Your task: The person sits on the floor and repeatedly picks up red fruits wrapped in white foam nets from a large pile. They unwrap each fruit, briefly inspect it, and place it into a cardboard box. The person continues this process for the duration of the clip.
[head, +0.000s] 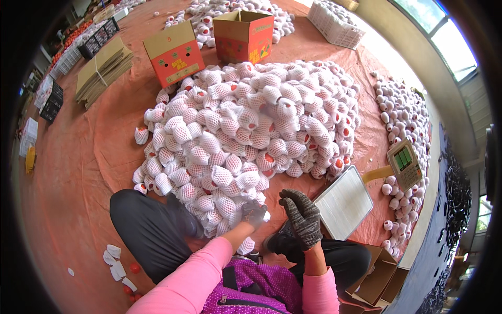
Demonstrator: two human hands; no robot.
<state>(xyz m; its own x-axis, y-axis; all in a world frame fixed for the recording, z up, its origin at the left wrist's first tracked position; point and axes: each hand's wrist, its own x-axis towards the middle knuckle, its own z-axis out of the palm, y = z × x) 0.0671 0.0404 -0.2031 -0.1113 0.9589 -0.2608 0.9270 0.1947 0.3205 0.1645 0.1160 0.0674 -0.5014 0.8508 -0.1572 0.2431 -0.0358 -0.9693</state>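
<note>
A large heap of red fruit in white foam net sleeves [251,121] lies before me on a reddish floor sheet. My left hand [253,212], in a grey glove and blurred, reaches to the heap's near edge. A bit of white shows beside its fingers; whether it grips a fruit is unclear. To its right, my right hand [301,216], in a dark knitted glove, is raised with bent fingers and no visible object in it. The metal plate of a digital scale [345,204] is just right of that hand. One sleeved fruit [246,245] lies below my left forearm.
Behind the heap stand two open red cartons, the left one [174,55] and the right one [244,37]. Flattened cardboard [102,72] is stacked left. An open carton [376,274] sits lower right. Empty foam sleeves [114,259] and loose red fruit [134,268] lie lower left.
</note>
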